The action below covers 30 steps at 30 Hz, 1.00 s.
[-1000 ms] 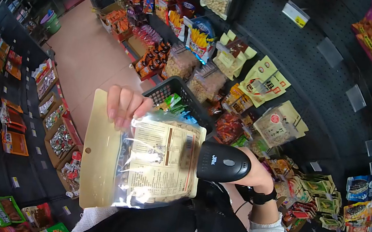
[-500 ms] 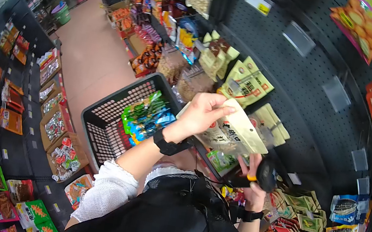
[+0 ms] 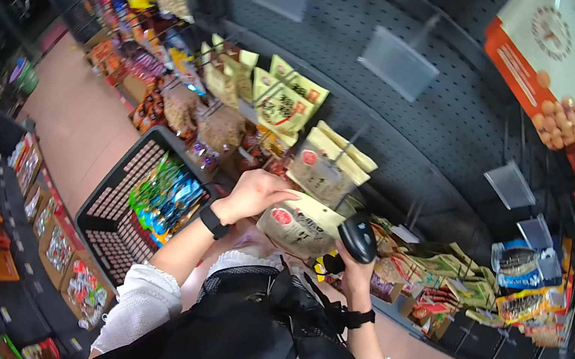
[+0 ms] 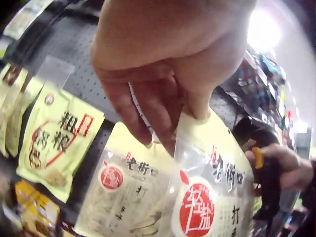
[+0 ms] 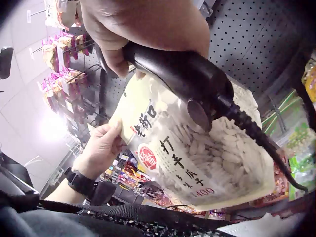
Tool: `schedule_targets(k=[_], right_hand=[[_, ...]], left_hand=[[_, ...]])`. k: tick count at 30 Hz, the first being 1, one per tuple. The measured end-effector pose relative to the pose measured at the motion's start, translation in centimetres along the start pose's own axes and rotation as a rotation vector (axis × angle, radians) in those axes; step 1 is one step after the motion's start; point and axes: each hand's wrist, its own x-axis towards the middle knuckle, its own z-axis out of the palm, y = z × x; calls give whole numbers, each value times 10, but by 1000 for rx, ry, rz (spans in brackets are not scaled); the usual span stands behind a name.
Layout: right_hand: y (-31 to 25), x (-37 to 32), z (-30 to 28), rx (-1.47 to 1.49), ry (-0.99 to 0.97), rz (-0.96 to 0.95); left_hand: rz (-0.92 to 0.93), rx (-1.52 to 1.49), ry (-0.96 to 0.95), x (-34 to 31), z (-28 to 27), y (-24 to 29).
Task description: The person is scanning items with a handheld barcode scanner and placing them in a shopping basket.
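A cream and clear bag of seeds (image 3: 298,228) hangs from my left hand (image 3: 256,195), which pinches its top edge between thumb and fingers. Its front label with a red round mark faces up in the head view. My right hand (image 3: 357,273) grips a black barcode scanner (image 3: 358,238) at the bag's right end. From the right wrist view, the scanner (image 5: 173,79) overlaps the bag (image 5: 212,165) and its coiled cable trails down. Just behind the held bag, matching bags (image 4: 118,182) hang on a hook in the left wrist view.
A dark shopping basket (image 3: 109,199) with green and blue snack packs stands to the left. Yellow bags (image 3: 286,107) hang on the pegboard (image 3: 329,23) ahead. Empty price-tag holders (image 3: 398,63) stick out from it. Packaged snacks (image 3: 464,285) line the lower right shelf.
The bag, earlier held up close with its back label showing, is turned front-up and lowered towards the hanging bags. The scanner moved with it, and the head view swung right.
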Motion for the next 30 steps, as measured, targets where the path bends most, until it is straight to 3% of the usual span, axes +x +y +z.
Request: schedule_targets(k=[4, 6, 12, 14, 15, 22, 25, 30], right_hand=[[7, 14, 2, -98, 65, 70], [14, 24, 8, -128, 67, 39], [31, 59, 13, -53, 76, 9], [33, 69, 15, -17, 67, -10], [32, 74, 17, -15, 68, -12], [25, 86, 29, -54, 97, -24], [11, 81, 37, -116, 115, -36], [8, 86, 32, -59, 159, -34]], left_hand=[[-430, -662, -257, 18, 16, -27], [-567, -605, -402, 28, 13, -39], [-599, -707, -350, 53, 25, -69], [-559, -570, -343, 63, 29, -84], [-635, -705, -369, 68, 23, -75], [-754, -771, -545, 84, 21, -107], [-862, -828, -562, 89, 11, -97], [-778, -862, -457, 100, 17, -91]])
